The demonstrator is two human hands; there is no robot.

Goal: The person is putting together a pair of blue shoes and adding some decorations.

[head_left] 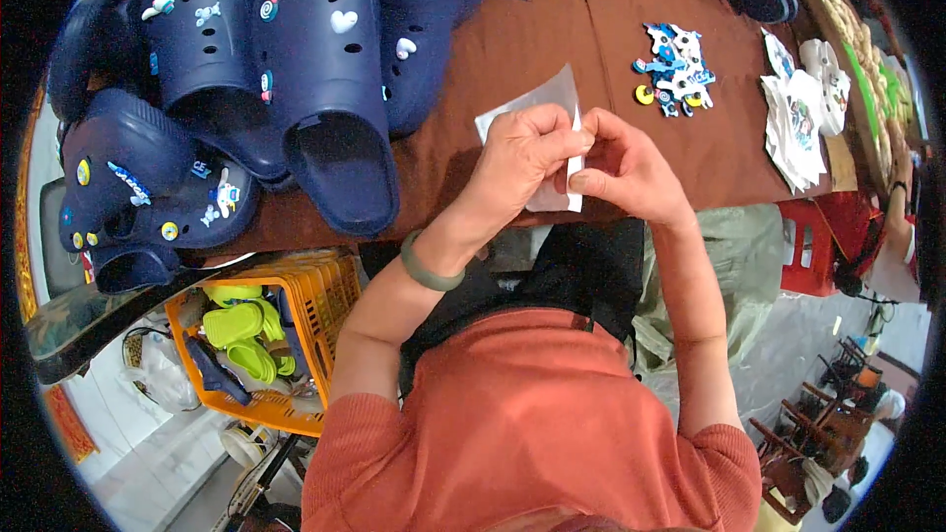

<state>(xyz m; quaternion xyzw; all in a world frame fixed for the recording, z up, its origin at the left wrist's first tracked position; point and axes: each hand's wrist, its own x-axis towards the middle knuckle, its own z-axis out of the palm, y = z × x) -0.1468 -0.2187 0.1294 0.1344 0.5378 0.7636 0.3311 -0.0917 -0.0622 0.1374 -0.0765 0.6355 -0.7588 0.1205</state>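
Left of the charm pile (678, 69), left hand (520, 156) and right hand (639, 169) pinch a translucent packet (554, 95), presumably to steady it

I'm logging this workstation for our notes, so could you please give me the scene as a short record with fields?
Left hand: pinching a translucent film
Right hand: fingertips at the film's white edge; grip unclear
Table: brown covering
Clogs: several, dark blue, left of the hands; some bear charms
Charm pile: on the table, beyond the right hand; blue, white, yellow
White stack: table's right side; contents unclear
Crate: orange, lower left, holding green shoes
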